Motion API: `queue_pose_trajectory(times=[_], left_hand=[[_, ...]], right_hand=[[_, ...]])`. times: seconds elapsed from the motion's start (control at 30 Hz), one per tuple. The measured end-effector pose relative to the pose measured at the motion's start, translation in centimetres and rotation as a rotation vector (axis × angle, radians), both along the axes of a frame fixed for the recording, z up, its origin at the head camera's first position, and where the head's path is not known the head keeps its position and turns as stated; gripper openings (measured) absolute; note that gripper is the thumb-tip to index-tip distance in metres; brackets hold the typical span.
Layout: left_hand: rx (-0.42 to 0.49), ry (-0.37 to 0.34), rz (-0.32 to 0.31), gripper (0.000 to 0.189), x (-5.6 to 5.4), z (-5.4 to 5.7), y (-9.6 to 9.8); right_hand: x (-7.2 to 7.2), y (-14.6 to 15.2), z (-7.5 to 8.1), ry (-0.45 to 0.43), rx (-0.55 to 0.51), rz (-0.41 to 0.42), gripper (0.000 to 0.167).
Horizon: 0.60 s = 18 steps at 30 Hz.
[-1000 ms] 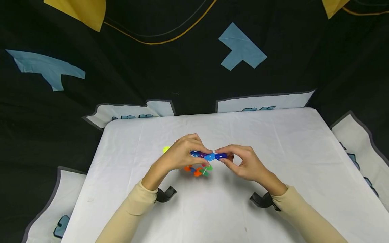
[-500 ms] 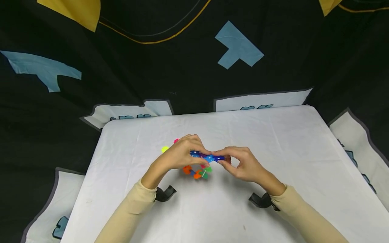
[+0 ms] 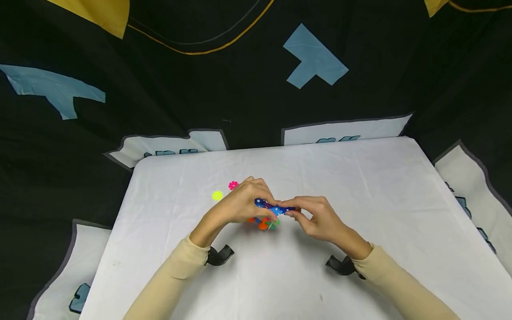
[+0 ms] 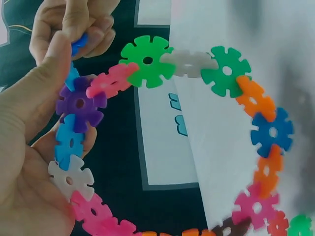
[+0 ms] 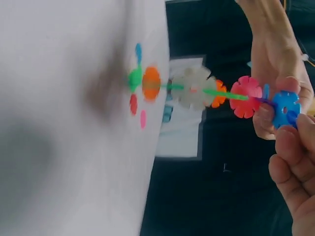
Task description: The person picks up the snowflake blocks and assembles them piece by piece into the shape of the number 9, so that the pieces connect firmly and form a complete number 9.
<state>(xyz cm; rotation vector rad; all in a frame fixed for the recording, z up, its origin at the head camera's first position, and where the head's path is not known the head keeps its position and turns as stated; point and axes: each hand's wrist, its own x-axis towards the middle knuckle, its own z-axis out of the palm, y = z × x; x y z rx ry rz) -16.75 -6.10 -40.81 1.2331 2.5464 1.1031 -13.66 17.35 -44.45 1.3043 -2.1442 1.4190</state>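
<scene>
Black cloth (image 3: 180, 102) hangs behind a white table (image 3: 380, 213), where we work with both hands over a ring (image 4: 160, 69) of plastic discs. Our left hand (image 3: 240, 204) grips the ring near its purple disc (image 4: 90, 114), thumb and fingers either side, and we appear to be holding it off the tabletop. Our right hand (image 3: 320, 218) pinches a dark blue disc (image 4: 78, 45) at the end of a light blue disc (image 4: 72, 78) that juts from the purple one.

Over the past second we have turned the dark blue disc from broad face to thin edge and brought it closer to its neighbour, and the short row has dipped a little at its right end. We judge this to be a join being pressed home; whether the slots have locked, we cannot tell.

Seen from the head, the row's long axis runs left to right between our hands, its free end pointing rightward and slightly down. The ring, roundish, has no clear long axis; our right wrist view catches it nearly edge-on. Behind our left hand, a yellow disc (image 3: 217, 195) and a pink disc (image 3: 234, 185) lie apart.
</scene>
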Motion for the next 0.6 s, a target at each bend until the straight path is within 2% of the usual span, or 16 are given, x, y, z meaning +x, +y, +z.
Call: queue_pose_trajectory(times=[0.23,0.43,0.5,0.6], left_hand=[[-0.003,0.017,0.016,0.032,0.10,0.01,0.18],[0.008,0.003,0.033,0.032,0.09,-0.03,0.17],[0.015,-0.017,0.028,0.031,-0.04,-0.25,0.11],[0.046,-0.065,0.020,0.032,-0.19,-0.58,-0.18]], right_hand=[[0.15,-0.23,-0.12,0.052,0.002,-0.043,0.034],[0.03,-0.70,-0.40,0.093,-0.008,-0.067,0.035],[0.05,-0.83,-0.44,0.086,-0.007,-0.068,0.034],[0.11,-0.87,-0.36,0.030,0.002,-0.067,0.031]])
